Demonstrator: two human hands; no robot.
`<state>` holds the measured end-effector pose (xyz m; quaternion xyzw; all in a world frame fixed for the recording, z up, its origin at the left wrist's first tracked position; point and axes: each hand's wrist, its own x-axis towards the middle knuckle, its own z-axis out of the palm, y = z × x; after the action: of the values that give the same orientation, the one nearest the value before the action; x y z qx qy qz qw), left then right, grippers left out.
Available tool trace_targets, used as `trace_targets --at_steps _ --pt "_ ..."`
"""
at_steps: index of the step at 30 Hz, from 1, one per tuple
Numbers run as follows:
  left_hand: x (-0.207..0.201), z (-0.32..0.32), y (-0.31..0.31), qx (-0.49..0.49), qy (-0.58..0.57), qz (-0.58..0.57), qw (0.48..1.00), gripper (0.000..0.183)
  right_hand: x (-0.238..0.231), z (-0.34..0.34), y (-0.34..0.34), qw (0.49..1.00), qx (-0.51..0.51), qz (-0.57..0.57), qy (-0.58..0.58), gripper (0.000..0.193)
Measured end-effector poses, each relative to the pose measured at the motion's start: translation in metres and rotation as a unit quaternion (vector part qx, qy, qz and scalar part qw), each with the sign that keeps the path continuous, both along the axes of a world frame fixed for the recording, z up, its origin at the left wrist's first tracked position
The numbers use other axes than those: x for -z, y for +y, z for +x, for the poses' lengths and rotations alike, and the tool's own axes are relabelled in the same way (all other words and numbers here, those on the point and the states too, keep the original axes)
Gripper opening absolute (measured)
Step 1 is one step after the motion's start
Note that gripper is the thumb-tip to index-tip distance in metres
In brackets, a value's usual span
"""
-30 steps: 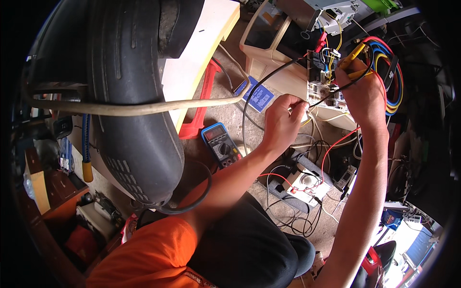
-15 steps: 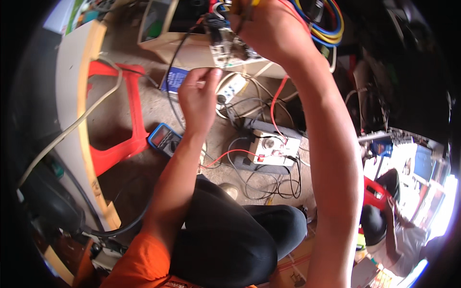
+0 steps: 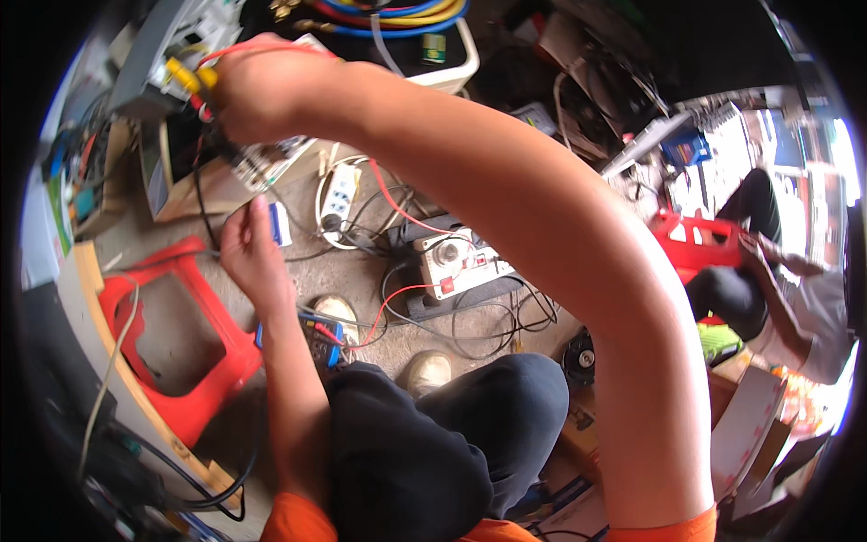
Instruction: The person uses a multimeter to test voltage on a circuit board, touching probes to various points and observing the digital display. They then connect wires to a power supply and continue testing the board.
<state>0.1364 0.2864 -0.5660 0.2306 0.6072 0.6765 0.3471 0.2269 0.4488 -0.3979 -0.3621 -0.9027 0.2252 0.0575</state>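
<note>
My right hand (image 3: 266,90) reaches across to the upper left, over a circuit board (image 3: 257,176) at the edge of an open box (image 3: 203,190). Its fingers are closed beside a yellow piece (image 3: 187,77) and a red wire (image 3: 262,48); the grip is mostly hidden and blurred. Just below the board, my left hand (image 3: 246,248) is held palm up with its fingers curled and the thumb tip near the board's lower edge. Anything small between those fingertips cannot be made out. A dark cable (image 3: 200,199) runs down behind the left hand.
A white power strip (image 3: 341,190) and a white control box (image 3: 447,257) with red and black leads lie on the floor. A red stool (image 3: 194,316) and a blue multimeter (image 3: 321,336) are near my left arm. Coiled coloured hoses (image 3: 397,20) lie above. Another person (image 3: 804,316) sits at right.
The view has swung rightward, shifting the box, board and floor items to the left in the picture. Both hands stay at the board; the multimeter is now partly behind my left forearm.
</note>
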Motion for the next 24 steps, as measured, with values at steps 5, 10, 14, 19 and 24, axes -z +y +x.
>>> trace_targets --at_steps 5,10,14,19,24 --pt "-0.002 -0.005 0.001 -0.001 0.018 -0.045 0.999 0.017 0.004 -0.003 0.004 1.000 -0.023 -0.009 0.014 0.024" --pt "-0.010 -0.001 0.000 0.009 0.002 -0.049 0.999 0.018 0.003 -0.001 0.002 0.999 -0.022 -0.015 0.021 0.023" --pt "-0.009 -0.004 -0.001 0.008 0.003 -0.053 0.999 0.019 0.013 -0.002 0.002 0.997 -0.005 -0.017 0.081 0.019" --pt "-0.011 -0.006 -0.001 0.003 0.009 -0.068 0.998 0.018 0.003 0.004 -0.003 0.996 -0.038 -0.014 0.075 0.020" --pt "-0.012 -0.004 -0.001 -0.006 0.016 -0.069 0.997 0.017 -0.002 0.001 -0.004 0.996 -0.063 -0.014 0.062 0.029"
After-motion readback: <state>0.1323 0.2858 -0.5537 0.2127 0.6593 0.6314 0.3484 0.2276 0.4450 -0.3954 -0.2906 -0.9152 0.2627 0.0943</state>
